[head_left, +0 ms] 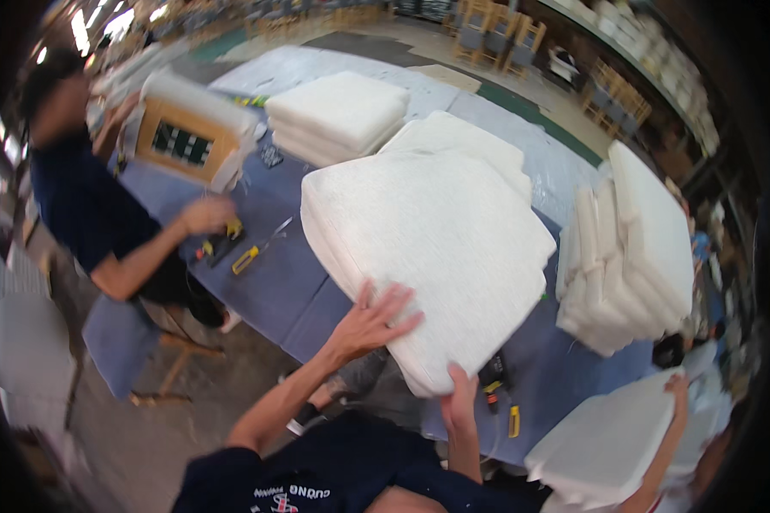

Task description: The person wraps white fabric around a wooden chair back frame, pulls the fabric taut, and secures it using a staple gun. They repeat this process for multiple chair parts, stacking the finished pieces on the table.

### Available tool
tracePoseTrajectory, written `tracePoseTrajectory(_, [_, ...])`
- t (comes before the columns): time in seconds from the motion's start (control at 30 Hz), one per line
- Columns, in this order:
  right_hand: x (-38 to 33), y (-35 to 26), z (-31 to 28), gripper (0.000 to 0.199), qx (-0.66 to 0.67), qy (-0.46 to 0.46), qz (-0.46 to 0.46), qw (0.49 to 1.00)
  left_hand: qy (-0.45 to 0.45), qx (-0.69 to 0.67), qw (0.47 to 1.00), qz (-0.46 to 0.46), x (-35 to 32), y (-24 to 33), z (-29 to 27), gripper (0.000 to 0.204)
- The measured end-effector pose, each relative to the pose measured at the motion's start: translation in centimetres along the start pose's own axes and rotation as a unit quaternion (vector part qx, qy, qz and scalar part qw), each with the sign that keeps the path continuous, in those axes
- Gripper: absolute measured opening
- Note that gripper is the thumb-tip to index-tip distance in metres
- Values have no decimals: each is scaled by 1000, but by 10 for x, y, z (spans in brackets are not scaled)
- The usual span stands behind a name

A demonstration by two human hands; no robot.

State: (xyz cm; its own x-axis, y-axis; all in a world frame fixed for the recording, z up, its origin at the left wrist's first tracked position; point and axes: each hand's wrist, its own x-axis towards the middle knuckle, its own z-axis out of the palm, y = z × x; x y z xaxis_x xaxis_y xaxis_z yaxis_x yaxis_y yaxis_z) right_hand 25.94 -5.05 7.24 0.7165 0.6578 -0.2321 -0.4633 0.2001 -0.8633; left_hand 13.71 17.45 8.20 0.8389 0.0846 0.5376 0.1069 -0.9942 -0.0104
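A white, fabric-covered seat cushion [428, 222] lies on top of a stack in front of me, its near corner jutting past the table edge. My left hand [375, 319] rests on its near left side, fingers spread. At the near corner, my right hand [460, 395] grips the cushion with the thumb up along its edge; the other fingers are mostly hidden. Part of another white cushion [479, 141] shows behind it. A dark power tool [493, 373] and a yellow-handled screwdriver [514, 421] lie to the right of my right hand.
The table has a blue-grey cover [274, 295]. White cushion stacks stand at the back [342, 111] and right [629, 256]. A co-worker [94, 197] on the left handles a wood-framed seat [184, 137] beside a screwdriver [246, 258]. Another person's arm [666, 445] holds white cushions [603, 440] at lower right.
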Motion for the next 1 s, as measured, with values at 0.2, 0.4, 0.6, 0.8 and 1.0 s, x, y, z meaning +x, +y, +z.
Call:
tracePoseTrajectory(0.2, [-68, -93, -58, 76, -31, 156, -154, 975, 249, -50, 965, 59, 47, 93, -27, 19])
tracePoseTrajectory(0.4, [13, -177, -16, 69, -280, 94, -439, 848, 316, -191, 926, -71, 42, 80, -101, 47])
tracePoseTrajectory(0.6, [125, -158, 88, 74, -393, 38, -561, 728, 301, -310, 847, -310, -41, -1, -155, 68])
tracePoseTrajectory(0.8, [124, -99, 162, 68, -346, -1, -683, 643, 382, -529, 577, -492, -208, 13, -112, 74])
tracePoseTrajectory(1.0, [138, -14, 171, 32, -313, -67, -561, 764, 223, -362, 745, -515, -188, 12, -177, 52])
